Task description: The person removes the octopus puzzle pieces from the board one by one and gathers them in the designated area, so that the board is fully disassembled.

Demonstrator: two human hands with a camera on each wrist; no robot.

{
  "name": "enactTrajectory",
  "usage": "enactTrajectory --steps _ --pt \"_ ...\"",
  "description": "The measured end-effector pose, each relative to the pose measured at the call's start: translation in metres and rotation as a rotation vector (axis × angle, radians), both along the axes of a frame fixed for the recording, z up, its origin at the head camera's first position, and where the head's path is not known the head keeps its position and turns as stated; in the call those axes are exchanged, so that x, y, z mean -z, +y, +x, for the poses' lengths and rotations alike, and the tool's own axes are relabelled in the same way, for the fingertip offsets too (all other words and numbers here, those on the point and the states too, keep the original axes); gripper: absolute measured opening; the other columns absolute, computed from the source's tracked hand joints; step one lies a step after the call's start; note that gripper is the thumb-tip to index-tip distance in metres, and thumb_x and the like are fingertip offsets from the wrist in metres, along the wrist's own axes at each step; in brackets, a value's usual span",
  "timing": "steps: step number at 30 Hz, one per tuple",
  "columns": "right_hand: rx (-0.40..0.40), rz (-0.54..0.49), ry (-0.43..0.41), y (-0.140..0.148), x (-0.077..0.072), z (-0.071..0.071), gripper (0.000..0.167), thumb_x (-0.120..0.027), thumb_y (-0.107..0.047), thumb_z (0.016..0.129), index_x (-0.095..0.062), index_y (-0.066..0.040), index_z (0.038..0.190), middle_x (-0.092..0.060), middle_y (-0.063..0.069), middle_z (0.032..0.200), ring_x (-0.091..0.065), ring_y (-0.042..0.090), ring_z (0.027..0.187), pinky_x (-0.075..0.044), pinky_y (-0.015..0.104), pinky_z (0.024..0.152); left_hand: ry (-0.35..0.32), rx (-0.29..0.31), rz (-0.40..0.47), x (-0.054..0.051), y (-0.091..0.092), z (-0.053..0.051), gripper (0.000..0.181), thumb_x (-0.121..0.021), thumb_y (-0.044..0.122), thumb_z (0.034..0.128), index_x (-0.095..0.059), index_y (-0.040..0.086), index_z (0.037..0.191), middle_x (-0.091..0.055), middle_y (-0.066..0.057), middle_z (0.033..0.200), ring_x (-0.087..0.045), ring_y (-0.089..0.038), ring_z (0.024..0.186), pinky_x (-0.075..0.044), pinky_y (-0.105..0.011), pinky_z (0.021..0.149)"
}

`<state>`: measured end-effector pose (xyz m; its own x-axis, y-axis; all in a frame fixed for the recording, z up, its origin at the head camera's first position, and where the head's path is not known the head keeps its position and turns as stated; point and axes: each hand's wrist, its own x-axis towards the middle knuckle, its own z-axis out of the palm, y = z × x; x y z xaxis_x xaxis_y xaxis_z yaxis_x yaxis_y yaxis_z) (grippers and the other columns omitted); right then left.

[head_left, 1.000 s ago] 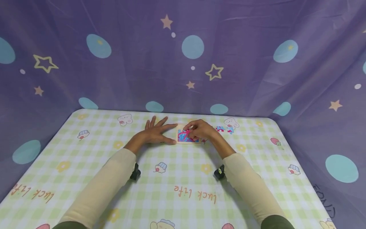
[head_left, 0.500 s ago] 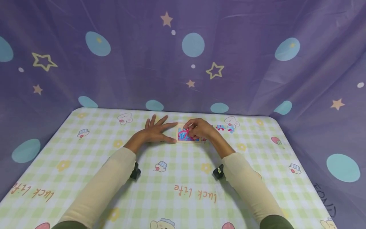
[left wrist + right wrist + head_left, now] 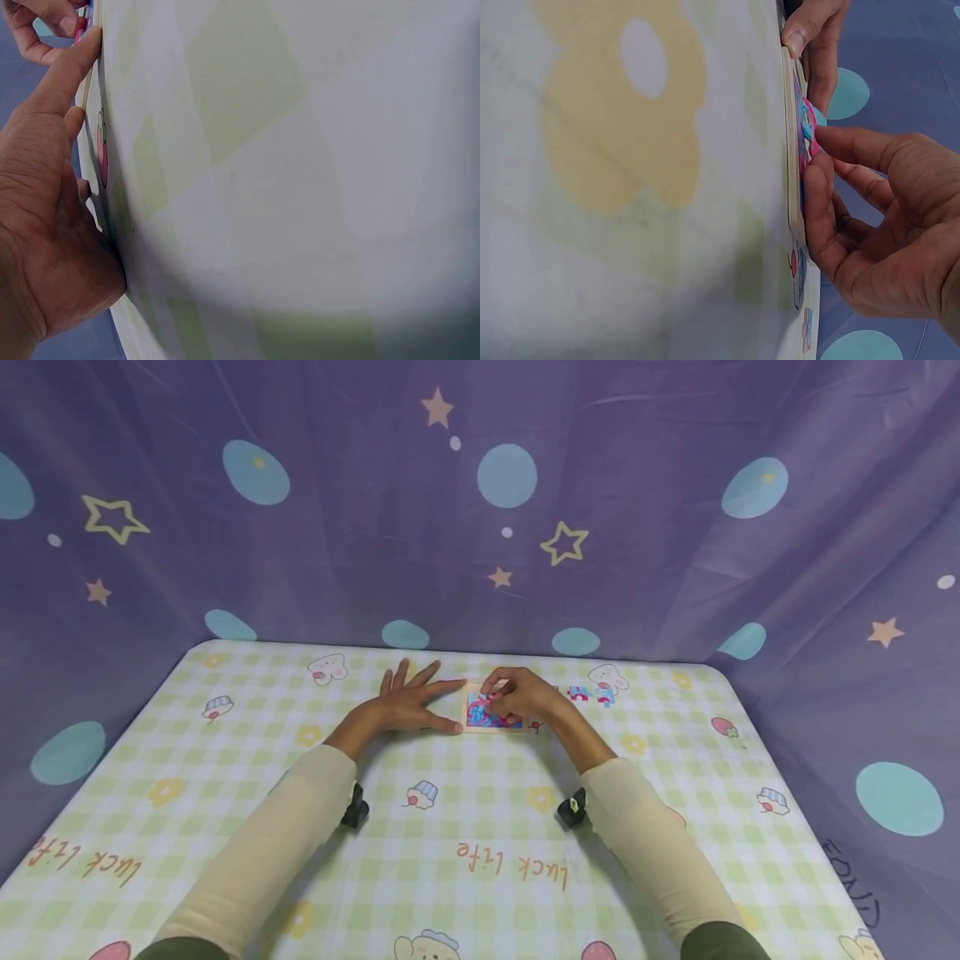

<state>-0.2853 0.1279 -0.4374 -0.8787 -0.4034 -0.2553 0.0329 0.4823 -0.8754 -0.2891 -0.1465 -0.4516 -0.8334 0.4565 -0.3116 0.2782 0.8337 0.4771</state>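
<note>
A small light-framed puzzle board (image 3: 495,731) with a blue and pink picture lies near the table's far side. The left hand (image 3: 408,708) has its fingers spread, thumb and index finger touching the board's left edge. Over the board's right part is the right hand (image 3: 525,697). In the right wrist view the right hand (image 3: 900,217) pinches a pink and blue puzzle piece (image 3: 811,124), tilted up from the board. The left hand's thumb rests on the frame's end there. The right hand hides part of the picture.
Two loose puzzle pieces, one (image 3: 578,693) beside another (image 3: 606,697), lie right of the board; something partly hidden is next to the right hand. A purple curtain (image 3: 337,568) stands behind the checked tablecloth (image 3: 480,910).
The right hand's fingers have shifted slightly over the board, and more of the blue and pink picture shows. The left hand stays at the board's left edge. The head view has tilted slightly.
</note>
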Motion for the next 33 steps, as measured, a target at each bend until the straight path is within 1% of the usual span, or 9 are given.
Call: enactTrajectory --steps 4,5,8,12,14,19,24,29,33 --pt "0.003 -0.009 0.042 -0.003 0.003 0.001 0.023 -0.079 -0.005 0.104 -0.07 -0.001 0.124 -0.061 0.0 0.084 -0.062 0.014 0.068 -0.057 0.026 0.066 -0.004 0.0 0.004 -0.001 0.0 0.001 0.103 -0.072 0.087 0.0903 -0.031 0.05 0.177 0.01 -0.002 0.193 0.034 -0.05 0.17 0.025 -0.073 0.134" --pt "0.004 -0.009 0.056 -0.003 0.004 0.002 0.022 -0.079 -0.006 0.104 -0.07 -0.001 0.123 -0.06 0.0 0.084 -0.061 0.014 0.067 -0.056 0.026 0.065 -0.006 0.0 0.0 -0.004 0.001 0.003 0.102 -0.073 0.085 0.0914 -0.03 0.05 0.177 0.01 -0.002 0.193 0.034 -0.05 0.171 0.025 -0.073 0.134" --pt "0.001 -0.003 0.115 -0.005 0.005 0.005 0.022 -0.08 -0.006 0.103 -0.068 0.0 0.121 -0.06 0.0 0.087 -0.058 0.013 0.066 -0.053 0.025 0.064 -0.003 -0.001 -0.006 -0.003 0.0 0.002 0.103 -0.073 0.085 0.0903 -0.031 0.05 0.177 0.011 -0.002 0.193 0.035 -0.049 0.17 0.026 -0.073 0.134" --pt "-0.003 0.003 0.167 -0.006 0.005 0.008 0.022 -0.079 -0.004 0.103 -0.067 0.002 0.121 -0.064 0.003 0.097 -0.058 0.012 0.071 -0.052 0.024 0.065 -0.005 0.0 -0.001 -0.002 0.0 0.002 0.103 -0.073 0.085 0.0905 -0.031 0.05 0.177 0.011 -0.002 0.193 0.035 -0.05 0.17 0.027 -0.073 0.134" --pt "0.0 0.008 0.169 -0.006 0.004 0.009 0.021 -0.078 -0.005 0.104 -0.067 0.001 0.121 -0.065 0.005 0.101 -0.059 0.013 0.074 -0.053 0.024 0.066 -0.009 0.003 0.005 -0.004 0.0 0.003 0.101 -0.073 0.083 0.0923 -0.031 0.049 0.178 0.011 -0.002 0.193 0.035 -0.05 0.17 0.027 -0.072 0.134" --pt "-0.007 0.022 0.162 -0.006 0.002 0.009 0.019 -0.076 -0.006 0.106 -0.067 0.0 0.122 -0.068 0.011 0.107 -0.063 0.017 0.08 -0.057 0.028 0.069 -0.01 -0.003 0.006 -0.001 0.0 -0.001 0.104 -0.074 0.087 0.0883 -0.032 0.052 0.176 0.011 0.001 0.193 0.035 -0.048 0.17 0.027 -0.071 0.134" --pt "-0.029 0.034 0.161 -0.005 0.001 0.006 0.015 -0.072 -0.007 0.108 -0.065 -0.002 0.121 -0.068 0.013 0.111 -0.066 0.02 0.086 -0.058 0.029 0.072 0.005 -0.001 -0.003 -0.002 -0.001 0.001 0.099 -0.074 0.082 0.0924 -0.032 0.05 0.177 0.01 0.0 0.193 0.034 -0.049 0.171 0.026 -0.072 0.134" --pt "-0.037 0.051 0.139 -0.008 0.0 0.006 0.014 -0.07 -0.004 0.108 -0.063 -0.003 0.121 -0.068 0.014 0.114 -0.061 0.016 0.077 -0.052 0.026 0.066 0.013 0.001 -0.01 -0.003 0.0 0.003 0.096 -0.074 0.076 0.0956 -0.032 0.048 0.178 0.01 -0.002 0.193 0.033 -0.05 0.171 0.026 -0.073 0.134" --pt "-0.045 0.091 0.154 -0.011 0.0 0.007 0.017 -0.071 -0.002 0.108 -0.062 -0.002 0.122 -0.068 0.012 0.113 -0.057 0.013 0.072 -0.049 0.025 0.065 0.006 -0.001 -0.006 0.005 -0.001 -0.003 0.102 -0.073 0.086 0.0896 -0.032 0.051 0.176 0.01 -0.001 0.193 0.035 -0.051 0.17 0.026 -0.073 0.134"
